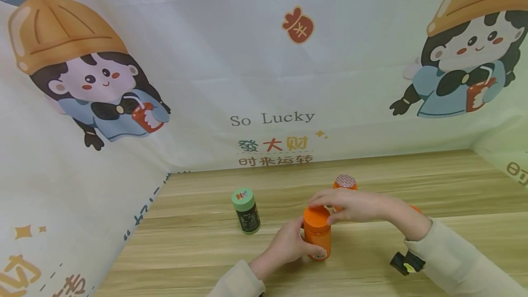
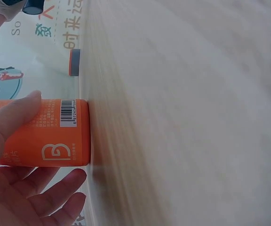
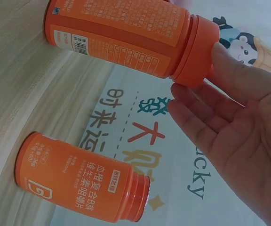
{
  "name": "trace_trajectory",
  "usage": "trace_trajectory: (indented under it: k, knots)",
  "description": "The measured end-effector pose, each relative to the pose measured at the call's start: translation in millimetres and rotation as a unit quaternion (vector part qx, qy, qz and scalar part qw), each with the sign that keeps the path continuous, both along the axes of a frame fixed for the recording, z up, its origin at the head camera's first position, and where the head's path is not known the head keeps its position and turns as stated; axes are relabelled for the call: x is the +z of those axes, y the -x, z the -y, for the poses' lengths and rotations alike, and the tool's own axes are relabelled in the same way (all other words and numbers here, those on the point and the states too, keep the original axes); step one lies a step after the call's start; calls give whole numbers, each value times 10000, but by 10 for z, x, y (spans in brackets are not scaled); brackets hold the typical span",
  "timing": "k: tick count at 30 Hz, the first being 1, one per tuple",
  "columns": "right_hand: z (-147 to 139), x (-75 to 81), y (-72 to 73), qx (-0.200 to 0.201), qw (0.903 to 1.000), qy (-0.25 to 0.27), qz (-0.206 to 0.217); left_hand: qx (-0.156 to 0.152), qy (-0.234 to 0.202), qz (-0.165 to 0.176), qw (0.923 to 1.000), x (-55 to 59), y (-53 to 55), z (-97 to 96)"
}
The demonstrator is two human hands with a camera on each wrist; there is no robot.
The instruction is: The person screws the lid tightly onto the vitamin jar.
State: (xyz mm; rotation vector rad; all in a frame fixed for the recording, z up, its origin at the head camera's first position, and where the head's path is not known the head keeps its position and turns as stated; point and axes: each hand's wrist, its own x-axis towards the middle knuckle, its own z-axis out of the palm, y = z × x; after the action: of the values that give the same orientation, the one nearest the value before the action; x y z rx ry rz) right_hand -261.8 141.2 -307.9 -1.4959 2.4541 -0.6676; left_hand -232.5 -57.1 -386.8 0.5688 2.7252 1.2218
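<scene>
An orange supplement bottle [image 1: 318, 239] with an orange screw cap [image 1: 316, 217] stands upright on the table. My left hand [image 1: 288, 242] grips its body, thumb across the front near the barcode [image 2: 68, 113] and fingers round the other side. From above, my right hand [image 1: 350, 204] holds the cap between thumb and fingers. The cap sits on the bottle's neck. Behind the right hand stands a second orange bottle [image 3: 79, 179], without a cap and with a patterned seal [image 1: 345, 180] over its mouth; the hand partly hides it in the head view.
A dark bottle with a green lid [image 1: 249, 214] stands to the left on the wood-grain table [image 1: 189, 242]. Part of a small orange object [image 1: 415, 208] shows behind the right forearm. A printed cloth [image 1: 206, 81] hangs along the back and sides.
</scene>
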Motion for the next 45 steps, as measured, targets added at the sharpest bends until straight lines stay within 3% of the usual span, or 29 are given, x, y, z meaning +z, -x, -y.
trace_trajectory:
  k: [8,20,35,39,45]
  knots:
    - [15,-36,1,-130,9990,4,-419,10,76,-85,9999,-4,5,0]
    - [52,-120,-17,-580,9967,34,-572,17,81,-141,9999,-4,-2,2]
    - [130,-117,-88,-1610,9837,-185,-776,-23,16,-100,9999,-5,0,6]
    - [100,-115,-89,-1438,9876,-85,-631,-16,26,-104,9999,1,-4,5]
    - [31,-52,-64,-422,9988,210,-164,24,80,-99,9999,10,-8,-1]
